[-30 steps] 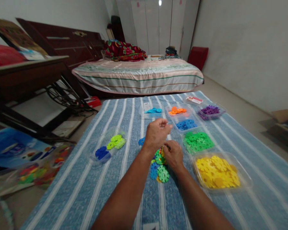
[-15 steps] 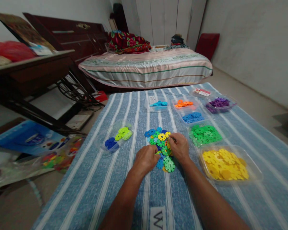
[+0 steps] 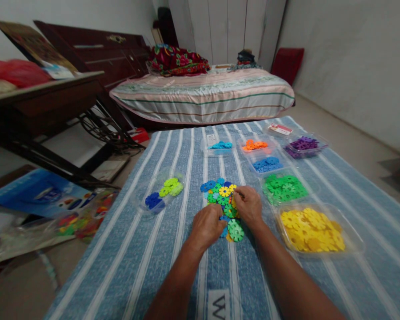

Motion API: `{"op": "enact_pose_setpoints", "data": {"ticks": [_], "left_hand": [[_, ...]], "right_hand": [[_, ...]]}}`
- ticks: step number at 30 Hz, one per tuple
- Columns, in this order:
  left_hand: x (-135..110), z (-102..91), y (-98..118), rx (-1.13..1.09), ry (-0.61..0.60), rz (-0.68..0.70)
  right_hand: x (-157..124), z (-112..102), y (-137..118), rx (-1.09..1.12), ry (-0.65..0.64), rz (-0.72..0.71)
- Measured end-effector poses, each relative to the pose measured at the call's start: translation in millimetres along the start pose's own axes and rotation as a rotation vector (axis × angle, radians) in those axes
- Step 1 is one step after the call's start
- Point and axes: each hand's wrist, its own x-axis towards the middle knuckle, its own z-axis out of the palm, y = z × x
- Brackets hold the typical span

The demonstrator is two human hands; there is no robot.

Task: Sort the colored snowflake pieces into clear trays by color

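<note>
A mixed pile of flower-shaped plastic discs (image 3: 224, 191) in blue, green and yellow lies on the striped cloth between my hands. My left hand (image 3: 207, 226) is curled at the pile's near left side, fingers closed; whatever they pinch is hidden. At the right side, my right hand (image 3: 249, 205) has its fingers pressed together beside yellow discs, and I cannot make out what is in them. A light green disc (image 3: 235, 230) lies at the near end of the pile, just right of my left fingertips.
To the right stand clear boxes of yellow discs (image 3: 311, 230), green discs (image 3: 284, 187) and blue discs (image 3: 267, 164). Farther back are purple discs (image 3: 303, 146), orange discs (image 3: 254, 145) and light blue discs (image 3: 220, 146). A box on the left holds lime discs (image 3: 171, 186) and dark blue discs (image 3: 153, 200).
My left hand has shifted slightly right and nearer to me over the pile, and its fingers have turned inward. The right hand has barely moved.
</note>
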Motion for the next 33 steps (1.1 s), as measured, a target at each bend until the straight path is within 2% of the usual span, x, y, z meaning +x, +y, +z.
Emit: {"op": "enact_pose_setpoints", "data": {"ticks": [5, 8, 10, 12, 15, 18, 20, 22, 24, 29, 33], "left_hand": [[4, 2.4, -26, -0.415, 0.046, -0.006], [6, -6.6, -36, -0.573, 0.085, -0.013], [11, -16.8, -34, -0.62, 0.097, -0.022], [20, -28.9, -21, -0.64, 0.111, -0.019], [42, -47.4, 15, -0.706, 0.145, 0.028], [61, -61.5, 50, -0.969, 0.197, 0.116], [67, -65.4, 60, -1.043, 0.245, 0.159], [65, -63.5, 54, -0.981, 0.278, 0.154], [56, -56.7, 35, -0.811, 0.269, 0.108], [17, -33.0, -22, -0.244, 0.144, -0.05], [-9, -18.0, -38, 0.052, 0.033, -0.148]], "right_hand": [[1, 0, 0, -0.005, -0.01, -0.002], [1, 0, 0, -0.002, -0.009, 0.001], [1, 1, 0, 0.0, -0.004, -0.001], [1, 1, 0, 0.0, -0.003, -0.002], [1, 1, 0, 0.0, -0.014, 0.001], [1, 1, 1, 0.003, -0.02, 0.002], [1, 1, 1, 0.004, -0.014, -0.001], [1, 1, 1, -0.001, -0.009, -0.008], [1, 1, 1, -0.01, -0.008, -0.017], [1, 1, 1, -0.009, 0.0, -0.021], [0, 1, 2, 0.004, -0.008, -0.019]]}}
